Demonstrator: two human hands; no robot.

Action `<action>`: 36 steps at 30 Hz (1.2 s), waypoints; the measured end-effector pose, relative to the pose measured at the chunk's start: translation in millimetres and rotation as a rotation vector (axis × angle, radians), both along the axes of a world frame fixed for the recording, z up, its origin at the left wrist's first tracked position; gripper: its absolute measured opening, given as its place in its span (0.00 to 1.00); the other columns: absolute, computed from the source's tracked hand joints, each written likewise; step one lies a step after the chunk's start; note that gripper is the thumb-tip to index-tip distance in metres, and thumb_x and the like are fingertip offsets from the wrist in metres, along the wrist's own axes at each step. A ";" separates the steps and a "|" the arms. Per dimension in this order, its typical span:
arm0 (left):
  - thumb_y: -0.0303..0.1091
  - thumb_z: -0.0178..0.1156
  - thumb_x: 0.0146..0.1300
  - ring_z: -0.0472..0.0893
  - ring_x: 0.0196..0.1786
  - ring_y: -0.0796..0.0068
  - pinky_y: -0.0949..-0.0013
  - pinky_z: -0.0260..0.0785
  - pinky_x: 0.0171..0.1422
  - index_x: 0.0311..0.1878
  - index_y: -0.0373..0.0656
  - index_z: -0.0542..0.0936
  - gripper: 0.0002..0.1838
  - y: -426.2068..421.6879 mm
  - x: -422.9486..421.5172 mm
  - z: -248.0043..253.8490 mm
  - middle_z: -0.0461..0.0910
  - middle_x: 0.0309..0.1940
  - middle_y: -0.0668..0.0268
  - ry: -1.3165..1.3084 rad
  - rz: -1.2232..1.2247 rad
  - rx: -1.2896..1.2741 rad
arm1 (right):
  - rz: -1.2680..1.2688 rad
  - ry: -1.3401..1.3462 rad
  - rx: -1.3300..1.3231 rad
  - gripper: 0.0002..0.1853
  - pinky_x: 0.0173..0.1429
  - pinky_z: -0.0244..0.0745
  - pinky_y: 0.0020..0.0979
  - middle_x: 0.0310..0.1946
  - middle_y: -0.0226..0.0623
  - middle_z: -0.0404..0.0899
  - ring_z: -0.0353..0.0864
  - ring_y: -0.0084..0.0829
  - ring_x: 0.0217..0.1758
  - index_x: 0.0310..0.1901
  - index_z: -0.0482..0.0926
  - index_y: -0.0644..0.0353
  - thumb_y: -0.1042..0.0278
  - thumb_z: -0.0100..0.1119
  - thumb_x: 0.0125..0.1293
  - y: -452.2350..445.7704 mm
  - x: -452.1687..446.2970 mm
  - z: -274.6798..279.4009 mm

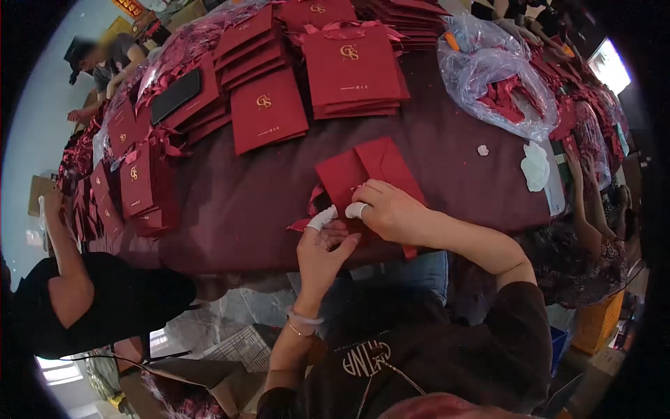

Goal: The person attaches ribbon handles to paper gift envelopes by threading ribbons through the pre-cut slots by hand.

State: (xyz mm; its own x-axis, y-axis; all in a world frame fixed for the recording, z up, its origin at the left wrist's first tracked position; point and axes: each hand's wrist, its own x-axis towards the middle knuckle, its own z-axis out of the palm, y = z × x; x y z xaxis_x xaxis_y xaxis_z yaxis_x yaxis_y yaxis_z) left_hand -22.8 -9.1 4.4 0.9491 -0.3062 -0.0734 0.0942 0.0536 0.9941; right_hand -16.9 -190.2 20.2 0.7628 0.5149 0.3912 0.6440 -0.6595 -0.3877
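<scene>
A red paper gift bag [368,162] lies flat and tilted on the cloth-covered table in front of me, its folded bottom pointing away from me. My right hand [392,215] rests on the bag's near part with fingers curled in a pinch, one fingertip wrapped in white. At the bag's near left edge is my left hand [325,253], thumb held apart from the fingers and a white wrap on one finger. A red ribbon [299,225] sticks out left of the bag. Exactly what the right fingertips grip is hidden.
Stacks of red bags [352,70] with gold lettering stand at the back, and another stack [146,185] at left. A black phone [176,96] lies on bags. Plastic wrapping [481,49] and crumpled white tissue [535,167] are at right. Other people's arms [64,237] reach in from both sides.
</scene>
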 end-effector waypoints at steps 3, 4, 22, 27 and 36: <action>0.20 0.65 0.50 0.73 0.36 0.83 0.79 0.69 0.39 0.53 0.34 0.70 0.25 -1.5 -3.6 2.9 0.73 0.35 0.66 -0.013 0.040 0.014 | 0.035 0.118 0.204 0.09 0.47 0.68 0.35 0.35 0.39 0.71 0.71 0.40 0.43 0.37 0.75 0.60 0.75 0.55 0.53 -2.5 4.8 -4.6; 0.24 0.63 0.54 0.72 0.35 0.83 0.79 0.68 0.38 0.51 0.34 0.72 0.21 -4.1 -3.2 5.9 0.74 0.34 0.68 0.006 0.087 0.052 | 0.067 0.131 0.314 0.08 0.46 0.68 0.36 0.34 0.39 0.70 0.70 0.41 0.42 0.37 0.75 0.61 0.76 0.56 0.54 -5.0 5.3 -4.0; 0.24 0.61 0.56 0.73 0.33 0.85 0.81 0.68 0.37 0.51 0.34 0.73 0.19 -5.1 -4.3 7.8 0.75 0.32 0.69 0.004 0.126 0.070 | -0.055 0.378 0.566 0.07 0.47 0.70 0.31 0.35 0.39 0.76 0.76 0.37 0.42 0.36 0.76 0.61 0.75 0.59 0.53 -5.1 6.2 1.9; 0.22 0.61 0.55 0.73 0.35 0.84 0.81 0.68 0.40 0.53 0.34 0.72 0.21 0.6 -0.7 1.8 0.74 0.37 0.67 0.056 0.069 -0.038 | -0.086 0.566 0.780 0.07 0.51 0.69 0.26 0.37 0.35 0.77 0.76 0.25 0.44 0.39 0.76 0.63 0.76 0.57 0.58 -5.8 10.9 1.2; 0.22 0.61 0.54 0.74 0.36 0.83 0.79 0.69 0.40 0.54 0.34 0.71 0.22 -0.6 3.0 3.7 0.75 0.38 0.66 0.078 0.045 -0.035 | -0.107 0.615 0.734 0.07 0.53 0.67 0.26 0.39 0.35 0.77 0.74 0.24 0.47 0.40 0.75 0.64 0.75 0.56 0.60 -4.8 12.1 1.1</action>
